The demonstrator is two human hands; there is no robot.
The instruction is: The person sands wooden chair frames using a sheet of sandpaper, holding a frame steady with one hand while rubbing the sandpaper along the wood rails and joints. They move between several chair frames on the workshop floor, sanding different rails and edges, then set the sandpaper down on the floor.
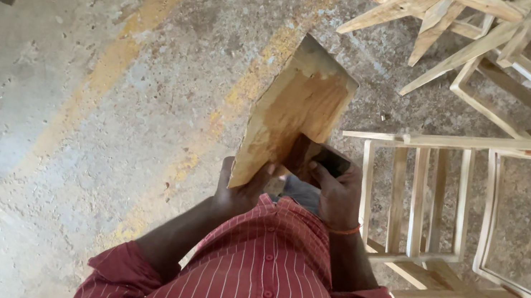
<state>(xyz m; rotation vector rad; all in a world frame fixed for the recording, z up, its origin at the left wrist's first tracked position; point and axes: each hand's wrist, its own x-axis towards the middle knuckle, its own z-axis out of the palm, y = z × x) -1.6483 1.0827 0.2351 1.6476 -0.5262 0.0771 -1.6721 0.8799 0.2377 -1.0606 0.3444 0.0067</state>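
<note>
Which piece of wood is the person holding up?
The flat wooden board, gripped by the left hand at its lower end. The other wood, the slatted chair frames, rests on the floor.

Showing soft, even daylight over the concrete floor (70, 100), brightest toward nine o'clock and casting only faint shadows. Glowing warm on the wooden board (292, 121), without glare. Staying sharp at centre, softening slightly on the pale wooden frames (480, 85) toward two o'clock. Bending a little at the edges.
</note>
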